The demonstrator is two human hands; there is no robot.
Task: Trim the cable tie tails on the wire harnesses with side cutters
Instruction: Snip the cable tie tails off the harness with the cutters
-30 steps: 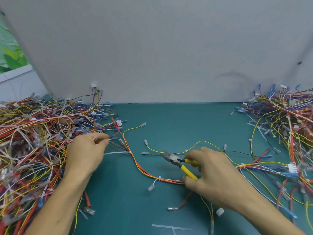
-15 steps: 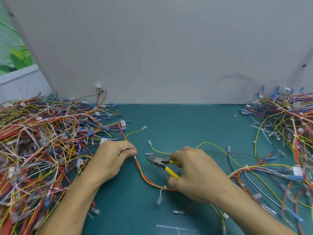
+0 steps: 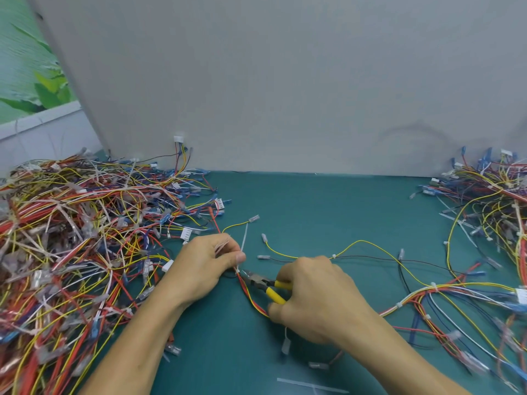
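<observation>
Left hand [image 3: 205, 266]: knuckles up, low over the counter [image 3: 313, 212]; fingers [image 3: 236, 256] curled, thumb and forefinger pinching the wire harness [image 3: 251, 301] at its tie.
Right hand [image 3: 316, 300]: just right of the left hand; fingers [image 3: 288, 270] wrapped round the two yellow handles of the side cutters [image 3: 266, 286].
Side cutters: pointing left, tip just beside the base of the tail, directly under the left thumb; jaws too small to read as parted or closed.
Cable tie tail [image 3: 244, 240]: thin white strip, rising nearly upright from the pinch point, leaning slightly right, uncut.
Wire harness: red, orange and yellow strands running from the left thumb down and right, passing under the right hand, lying on the counter.
Yellow wire [image 3: 365, 243]: arching across the counter behind the right hand, capped ends near the tail.
Left pile [image 3: 71, 238]: dense tangle of harnesses with long white tails, touching the left forearm's side.
Right pile [image 3: 490, 212]: smaller tangle at the far right, well apart from both hands.
Cut strip [image 3: 310, 384]: pale, flat on the counter at the near edge.
Grey board [image 3: 285, 81]: upright behind the counter.
</observation>
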